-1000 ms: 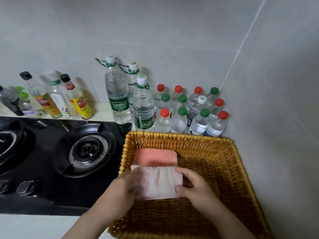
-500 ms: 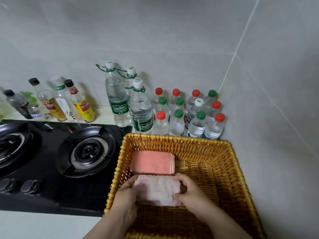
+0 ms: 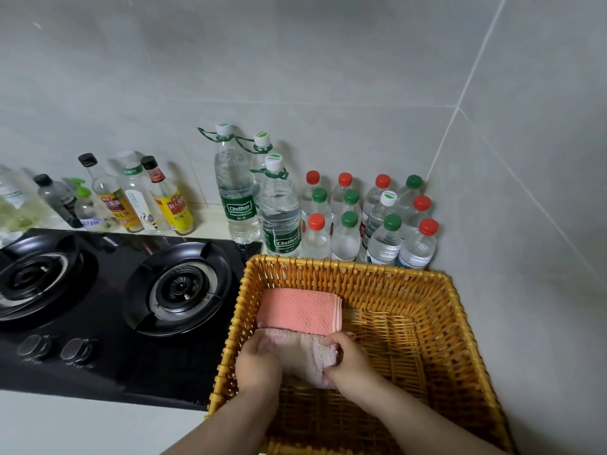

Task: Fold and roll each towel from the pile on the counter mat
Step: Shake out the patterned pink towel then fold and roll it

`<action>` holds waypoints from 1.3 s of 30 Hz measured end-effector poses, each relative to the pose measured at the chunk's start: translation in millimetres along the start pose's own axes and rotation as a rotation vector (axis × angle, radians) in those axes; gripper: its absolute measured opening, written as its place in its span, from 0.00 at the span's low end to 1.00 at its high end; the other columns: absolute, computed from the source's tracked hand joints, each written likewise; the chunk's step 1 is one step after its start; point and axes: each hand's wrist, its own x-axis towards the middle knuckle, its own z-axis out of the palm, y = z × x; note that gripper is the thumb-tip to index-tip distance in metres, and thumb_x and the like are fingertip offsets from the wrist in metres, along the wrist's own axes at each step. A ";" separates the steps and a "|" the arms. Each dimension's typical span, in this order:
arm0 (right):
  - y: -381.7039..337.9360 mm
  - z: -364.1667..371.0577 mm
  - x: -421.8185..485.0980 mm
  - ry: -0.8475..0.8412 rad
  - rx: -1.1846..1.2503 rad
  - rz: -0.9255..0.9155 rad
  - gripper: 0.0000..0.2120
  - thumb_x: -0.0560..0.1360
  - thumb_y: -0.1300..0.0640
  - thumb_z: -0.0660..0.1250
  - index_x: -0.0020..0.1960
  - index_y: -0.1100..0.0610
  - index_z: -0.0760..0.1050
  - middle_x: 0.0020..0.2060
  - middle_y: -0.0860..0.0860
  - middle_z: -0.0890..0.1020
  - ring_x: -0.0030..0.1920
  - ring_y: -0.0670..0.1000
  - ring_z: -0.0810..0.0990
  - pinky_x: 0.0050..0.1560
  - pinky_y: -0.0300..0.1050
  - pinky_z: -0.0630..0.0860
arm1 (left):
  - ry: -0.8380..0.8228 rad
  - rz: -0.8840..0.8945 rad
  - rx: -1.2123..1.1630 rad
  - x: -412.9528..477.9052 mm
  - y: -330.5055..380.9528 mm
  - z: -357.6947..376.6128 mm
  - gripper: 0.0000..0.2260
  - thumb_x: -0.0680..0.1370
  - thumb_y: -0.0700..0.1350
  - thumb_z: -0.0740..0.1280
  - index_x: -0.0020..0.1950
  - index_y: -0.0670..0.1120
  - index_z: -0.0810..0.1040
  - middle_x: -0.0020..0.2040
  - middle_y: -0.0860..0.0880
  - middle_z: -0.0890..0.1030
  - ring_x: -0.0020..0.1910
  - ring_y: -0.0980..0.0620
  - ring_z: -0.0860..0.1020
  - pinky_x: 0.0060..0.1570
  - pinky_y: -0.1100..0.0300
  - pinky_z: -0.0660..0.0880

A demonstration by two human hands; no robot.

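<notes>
A folded pale pink towel (image 3: 303, 354) lies low in the left part of a yellow wicker basket (image 3: 460, 323), right in front of a folded salmon towel (image 3: 300, 310) and touching it. My left hand (image 3: 258, 364) grips the pale towel's left end. Its right end is held by my right hand (image 3: 348, 359), fingers curled over the edge. Both forearms reach in over the basket's near rim. The towel pile and counter mat are not in view.
A black two-burner gas hob (image 3: 115, 307) lies left of the basket. Three large water bottles (image 3: 279, 211) and several small ones (image 3: 384, 231) stand behind it against the tiled wall. Sauce and oil bottles (image 3: 167, 201) line the back left. The wall corner is close on the right.
Both hands have lowered the pale pink towel deeper into the basket, down against the salmon towel. The view has shifted slightly right and down.
</notes>
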 end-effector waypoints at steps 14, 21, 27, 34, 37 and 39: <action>14.2 18.9 20.6 0.120 -0.022 -0.080 0.16 0.69 0.69 0.65 0.44 0.47 0.73 0.47 0.48 0.77 0.45 0.46 0.76 0.39 0.29 0.71 | 0.165 0.143 -0.005 20.8 10.4 31.4 0.35 0.77 0.48 0.59 0.79 0.41 0.44 0.78 0.36 0.46 0.78 0.38 0.47 0.74 0.45 0.51; 15.3 11.2 22.6 0.065 0.035 -0.082 0.23 0.68 0.69 0.68 0.42 0.40 0.71 0.44 0.45 0.79 0.47 0.49 0.79 0.45 0.38 0.77 | 0.233 0.510 0.098 68.4 5.2 31.4 0.38 0.71 0.60 0.30 0.79 0.44 0.39 0.77 0.48 0.34 0.73 0.51 0.30 0.72 0.58 0.31; 18.9 8.3 25.4 0.059 0.084 -0.117 0.16 0.65 0.62 0.69 0.41 0.40 0.77 0.43 0.48 0.81 0.47 0.52 0.81 0.47 0.53 0.81 | 0.172 0.509 0.114 101.5 -12.8 57.5 0.33 0.78 0.56 0.50 0.77 0.37 0.56 0.78 0.40 0.55 0.78 0.51 0.40 0.74 0.61 0.35; 21.0 2.5 27.9 0.074 -0.024 -0.219 0.19 0.64 0.68 0.70 0.45 0.46 0.75 0.46 0.45 0.78 0.47 0.40 0.75 0.49 0.27 0.69 | 0.315 0.518 0.173 112.2 -14.9 76.3 0.32 0.76 0.54 0.54 0.75 0.37 0.62 0.75 0.38 0.63 0.76 0.45 0.57 0.73 0.52 0.50; 16.2 -5.7 23.3 0.169 -0.125 -0.246 0.11 0.68 0.60 0.69 0.49 0.50 0.79 0.50 0.44 0.77 0.50 0.45 0.75 0.52 0.36 0.72 | 0.333 0.503 0.184 114.0 -16.3 82.8 0.32 0.77 0.54 0.53 0.76 0.38 0.61 0.76 0.39 0.62 0.76 0.45 0.58 0.73 0.50 0.50; 5.4 -11.9 20.3 0.248 -0.316 -0.313 0.16 0.73 0.51 0.65 0.60 0.49 0.77 0.63 0.44 0.71 0.61 0.44 0.71 0.60 0.36 0.69 | 0.348 0.501 0.182 115.1 -16.0 84.7 0.32 0.77 0.54 0.53 0.77 0.38 0.60 0.77 0.40 0.61 0.76 0.45 0.58 0.73 0.49 0.51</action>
